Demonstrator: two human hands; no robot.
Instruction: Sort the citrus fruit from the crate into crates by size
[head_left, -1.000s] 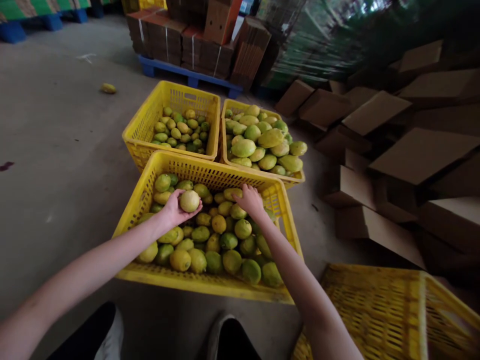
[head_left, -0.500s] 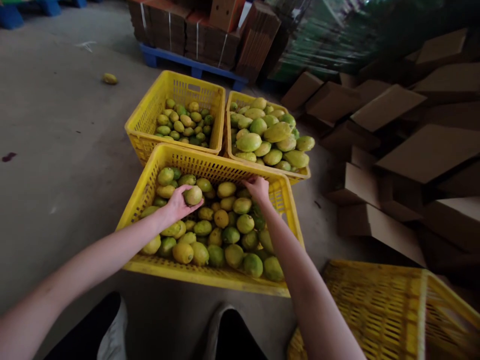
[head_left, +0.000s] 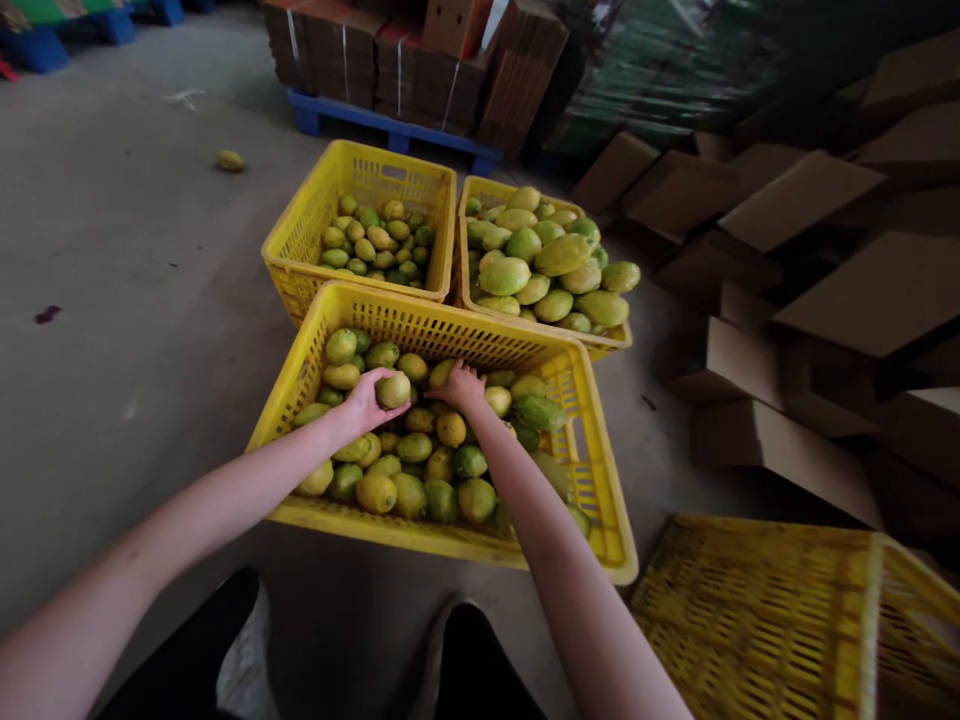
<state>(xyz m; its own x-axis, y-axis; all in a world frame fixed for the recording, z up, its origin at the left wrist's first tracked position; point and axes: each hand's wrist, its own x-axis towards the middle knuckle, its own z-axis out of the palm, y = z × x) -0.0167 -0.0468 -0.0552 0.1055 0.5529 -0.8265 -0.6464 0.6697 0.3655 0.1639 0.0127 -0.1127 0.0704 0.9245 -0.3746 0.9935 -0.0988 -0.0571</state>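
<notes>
My left hand (head_left: 366,402) is closed around a yellow-green lemon (head_left: 393,390), held just above the other fruit at the left of the near yellow crate (head_left: 442,545). To its right, my right hand (head_left: 461,388) reaches down into the same crate with its fingers spread. It is at a yellowish lemon (head_left: 441,375), part of which the hand covers; no firm grip shows. Several green and yellow lemons fill the crate around both hands, among them a long green one (head_left: 540,412) at the right.
Behind stand a crate of smaller lemons (head_left: 281,240) and a crate heaped with large ones (head_left: 619,340). A yellow crate (head_left: 757,610) lies at lower right. Cardboard boxes (head_left: 802,200) pile up on the right. A blue pallet (head_left: 390,125) bears stacked cardboard. One lemon (head_left: 230,161) lies on the floor.
My right hand has moved left, from the far right side of the near crate to its middle, and its fingers have spread. My left hand still holds its lemon.
</notes>
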